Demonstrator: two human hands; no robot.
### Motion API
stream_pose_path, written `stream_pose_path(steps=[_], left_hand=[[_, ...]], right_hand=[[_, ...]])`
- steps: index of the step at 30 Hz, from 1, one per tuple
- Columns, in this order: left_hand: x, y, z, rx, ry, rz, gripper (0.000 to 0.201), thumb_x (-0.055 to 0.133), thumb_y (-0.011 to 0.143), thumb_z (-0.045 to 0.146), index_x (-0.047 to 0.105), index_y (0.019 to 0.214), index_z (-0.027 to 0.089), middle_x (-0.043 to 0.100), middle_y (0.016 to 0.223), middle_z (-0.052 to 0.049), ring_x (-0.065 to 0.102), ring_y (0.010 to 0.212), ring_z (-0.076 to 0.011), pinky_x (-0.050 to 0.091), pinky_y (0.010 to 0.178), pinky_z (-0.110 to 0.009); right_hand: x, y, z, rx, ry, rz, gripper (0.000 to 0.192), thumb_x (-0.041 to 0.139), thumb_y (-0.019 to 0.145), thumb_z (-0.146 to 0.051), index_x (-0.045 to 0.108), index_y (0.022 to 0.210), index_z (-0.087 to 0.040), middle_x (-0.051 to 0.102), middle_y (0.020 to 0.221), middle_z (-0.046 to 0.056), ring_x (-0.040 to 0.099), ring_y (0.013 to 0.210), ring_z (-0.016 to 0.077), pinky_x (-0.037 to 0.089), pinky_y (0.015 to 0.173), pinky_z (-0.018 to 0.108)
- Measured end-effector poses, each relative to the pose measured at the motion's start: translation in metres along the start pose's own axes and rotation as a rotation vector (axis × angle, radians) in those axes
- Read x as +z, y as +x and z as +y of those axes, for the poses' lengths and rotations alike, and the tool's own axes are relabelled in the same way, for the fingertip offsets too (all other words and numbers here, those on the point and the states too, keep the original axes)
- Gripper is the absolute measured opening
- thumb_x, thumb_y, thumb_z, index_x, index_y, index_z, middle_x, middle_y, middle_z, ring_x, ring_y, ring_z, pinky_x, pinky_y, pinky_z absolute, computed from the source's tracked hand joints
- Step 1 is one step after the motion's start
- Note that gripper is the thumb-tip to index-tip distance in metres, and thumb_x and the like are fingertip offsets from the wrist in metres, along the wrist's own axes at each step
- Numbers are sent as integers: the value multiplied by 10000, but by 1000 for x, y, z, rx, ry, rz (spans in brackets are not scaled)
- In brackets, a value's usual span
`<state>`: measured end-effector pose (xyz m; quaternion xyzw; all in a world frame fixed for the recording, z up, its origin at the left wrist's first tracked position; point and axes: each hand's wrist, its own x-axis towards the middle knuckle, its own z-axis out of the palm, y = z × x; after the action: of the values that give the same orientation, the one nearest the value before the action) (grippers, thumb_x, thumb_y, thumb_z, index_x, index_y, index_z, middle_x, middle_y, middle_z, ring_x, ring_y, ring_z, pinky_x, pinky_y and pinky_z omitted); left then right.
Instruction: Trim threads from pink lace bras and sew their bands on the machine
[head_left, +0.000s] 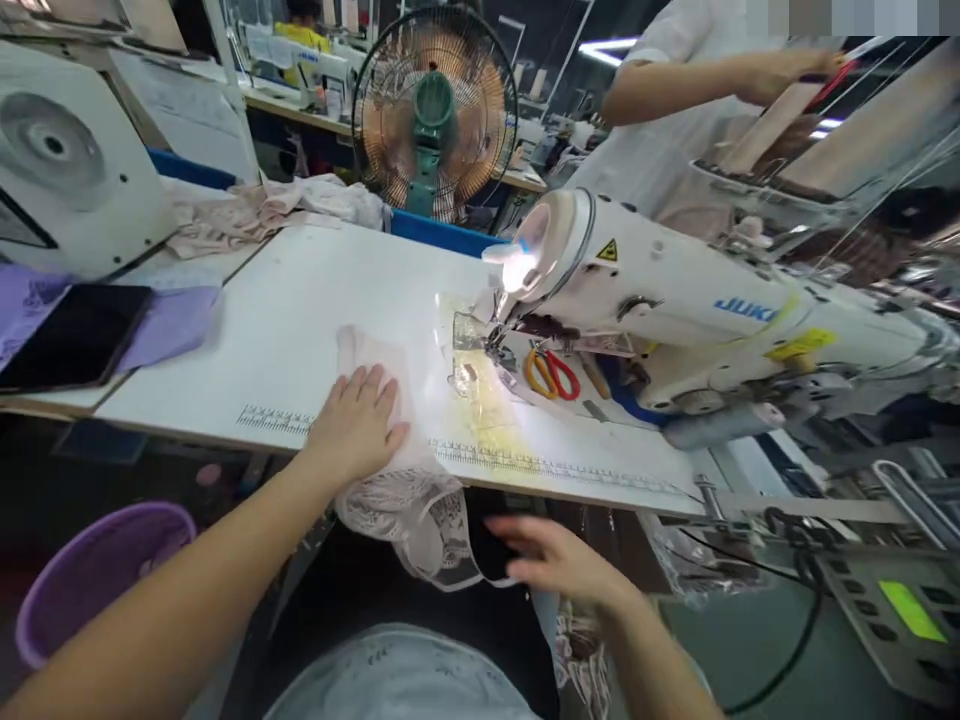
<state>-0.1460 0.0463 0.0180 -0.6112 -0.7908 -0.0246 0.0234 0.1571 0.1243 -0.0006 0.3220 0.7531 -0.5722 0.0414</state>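
Observation:
My left hand (pixel 360 420) lies flat on a pale pink-white garment (pixel 409 505), fingers stretched out, pressing part of it onto the white sewing table (pixel 285 320). The lacy rest of the cloth hangs over the front edge above my lap, with a thin band looping to the right. Close to that loop is my right hand (pixel 562 560), its fingers apart and slightly blurred; nothing shows between them. To the right of the cloth, the lit needle area of a white JUKI sewing machine (pixel 645 270) stands over a metal plate (pixel 469 345).
Snips with orange and red handles (pixel 551 375) lie under the machine arm. A phone (pixel 71 335) rests on purple cloth (pixel 172 320) at left. A fan (pixel 433 110) stands behind the table. A purple basket (pixel 105 570) is at lower left. A co-worker's arm (pixel 682 88) reaches across behind.

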Motion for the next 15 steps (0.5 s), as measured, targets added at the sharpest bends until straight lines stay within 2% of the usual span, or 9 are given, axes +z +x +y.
stream_pose_path(steps=[1,2,4,6,8,11,15], left_hand=[[-2,-1,0,-7,1,-18,643,307,899,481,332,1427,115,244,1529,-144,215,1402,-324,179,1137,-488],[-3,-2,0,-11,5,-32,650,306,900,485,323,1430,110,231,1532,-149,203,1405,-327,171,1138,-488],[-6,-2,2,-5,21,-58,656,301,904,482,316,1430,91,224,1530,-171,194,1405,-340,167,1134,-496],[-9,-1,2,6,45,-79,659,292,908,478,309,1430,76,226,1524,-192,198,1402,-351,175,1129,-501],[-12,1,1,11,71,-101,662,279,912,478,287,1439,77,211,1528,-195,190,1404,-352,176,1127,-501],[-15,6,1,14,102,-147,668,260,914,483,250,1452,88,178,1539,-185,160,1412,-347,172,1127,-503],[-20,20,12,76,111,-210,685,255,906,486,238,1453,74,150,1546,-182,133,1418,-347,164,1129,-517]], right_hand=[[15,28,3,-13,248,-15,761,761,533,-605,621,1143,-171,560,1285,180,497,1216,319,371,1019,470],[31,55,4,-32,333,-21,863,770,463,-643,600,1169,-177,526,1327,168,429,1278,321,320,1058,476],[58,99,6,-56,447,-39,871,762,465,-656,594,1172,-176,519,1338,152,415,1290,301,282,1082,458],[79,120,5,-67,559,-108,794,766,526,-609,597,1163,-165,564,1286,150,485,1228,283,340,1043,453],[95,119,3,-77,658,-210,687,778,587,-525,607,1142,-157,616,1212,145,563,1137,258,407,987,427],[111,89,-5,-96,791,-357,528,726,702,-452,616,1119,-148,658,1133,136,633,1020,223,462,924,388],[110,50,-30,-81,1074,-530,429,519,887,-449,581,1159,-123,669,1099,145,645,999,204,467,909,380]])
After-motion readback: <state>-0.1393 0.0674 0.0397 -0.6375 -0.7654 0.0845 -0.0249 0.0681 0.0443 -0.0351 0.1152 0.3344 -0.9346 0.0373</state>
